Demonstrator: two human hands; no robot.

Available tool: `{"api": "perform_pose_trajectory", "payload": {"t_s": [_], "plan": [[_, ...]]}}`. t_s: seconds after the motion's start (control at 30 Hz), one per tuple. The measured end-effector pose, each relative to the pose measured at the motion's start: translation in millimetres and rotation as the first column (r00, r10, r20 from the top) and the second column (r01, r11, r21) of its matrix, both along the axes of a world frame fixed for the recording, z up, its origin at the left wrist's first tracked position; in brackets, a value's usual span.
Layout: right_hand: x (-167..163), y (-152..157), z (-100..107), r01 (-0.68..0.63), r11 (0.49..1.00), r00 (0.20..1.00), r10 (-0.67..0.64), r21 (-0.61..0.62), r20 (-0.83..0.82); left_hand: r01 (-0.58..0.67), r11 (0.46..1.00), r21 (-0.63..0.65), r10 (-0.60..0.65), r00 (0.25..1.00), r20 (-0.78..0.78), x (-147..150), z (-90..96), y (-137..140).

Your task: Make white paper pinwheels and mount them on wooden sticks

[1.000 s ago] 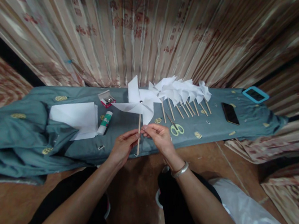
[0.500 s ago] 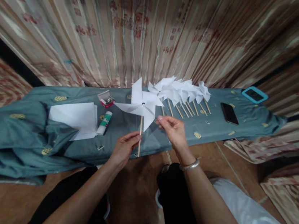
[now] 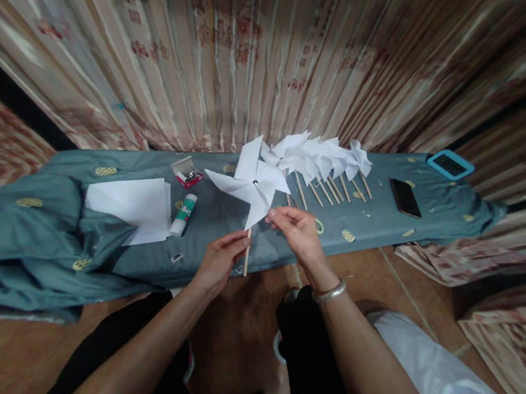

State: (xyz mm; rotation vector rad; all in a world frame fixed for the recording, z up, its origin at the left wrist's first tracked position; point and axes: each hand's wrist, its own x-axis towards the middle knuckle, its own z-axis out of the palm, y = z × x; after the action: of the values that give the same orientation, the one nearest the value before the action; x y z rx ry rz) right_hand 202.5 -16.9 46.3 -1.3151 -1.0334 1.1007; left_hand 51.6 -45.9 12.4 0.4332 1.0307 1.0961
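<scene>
A white paper pinwheel [image 3: 258, 180], with a silver pin at its centre, stands upright on a thin wooden stick [image 3: 246, 262]. My left hand [image 3: 219, 259] is closed round that stick, pinching it below the blades between thumb and fingers. Just right of the lower blade is my right hand [image 3: 296, 230], its thumb and fingertips pinched at the blade's edge. Behind, several more white pinwheels [image 3: 315, 159] lie overlapping in a row, sticks pointing toward me.
On the blue-green cloth [image 3: 212, 216] lie white paper sheets [image 3: 128, 203], a glue stick [image 3: 184, 214] and an open red box of pins [image 3: 188, 174]. A phone [image 3: 405, 197] and a blue-framed device [image 3: 451, 164] sit at right. A patterned curtain [image 3: 260, 62] hangs behind.
The pinwheel's blades have turned a little on the pin. My right hand has moved slightly left, to the lower blade's edge. My left hand keeps its grip on the stick.
</scene>
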Motion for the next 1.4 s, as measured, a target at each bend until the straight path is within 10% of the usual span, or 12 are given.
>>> {"api": "perform_pose_trajectory", "payload": {"t_s": [0.67, 1.03, 1.4], "plan": [[-11.7, -2.2, -4.2, -0.053, 0.998, 0.994, 0.051, 0.023, 0.093, 0.008, 1.000, 0.001, -0.008, 1.000, -0.004, -0.9, -0.2, -0.4], [46.2, 16.7, 0.9, 0.208, 0.935, 0.903, -0.297, 0.288, 0.310, 0.047, 0.999, -0.005, -0.047, 0.999, -0.014, -1.3, -0.5, -4.2], [48.6, 23.1, -5.7, 0.139, 0.971, 0.964, -0.178, 0.195, 0.200, 0.099, 0.995, 0.019, -0.098, 0.995, -0.036, -1.0, -1.6, -7.4]]}}
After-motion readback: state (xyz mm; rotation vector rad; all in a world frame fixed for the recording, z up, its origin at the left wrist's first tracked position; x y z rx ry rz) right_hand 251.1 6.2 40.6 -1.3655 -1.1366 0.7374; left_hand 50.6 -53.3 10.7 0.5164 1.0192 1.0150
